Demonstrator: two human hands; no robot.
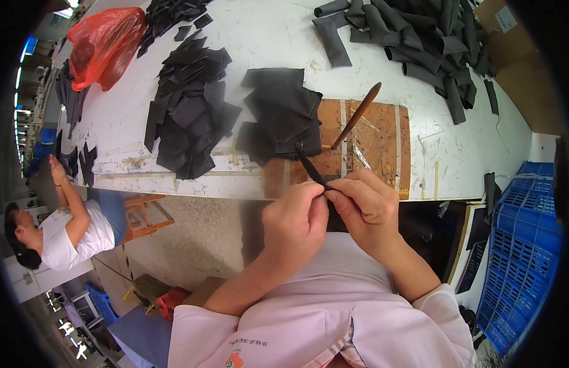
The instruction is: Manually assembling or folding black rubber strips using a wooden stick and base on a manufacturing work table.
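Note:
A narrow black fabric piece [312, 170] is pinched between my left hand [296, 214] and my right hand [367, 205], just in front of the table's near edge. Both sets of fingertips meet at its lower end, and its upper end points toward a stack of flat black fabric pieces [281, 110]. Beyond my hands lies a worn brown board [382, 147] with tape strips. A brown pointed stick [361, 113] rises at a slant from it, touched by neither hand.
Left of the stack is a larger heap of black fabric pieces [192, 116]; a red plastic bag [106, 46] sits beyond it. Tube-shaped black pieces [419, 37] pile up at the far right beside a cardboard box [517, 61]. Blue crates [523, 245] stand at right. Another person [76, 227] sits at left.

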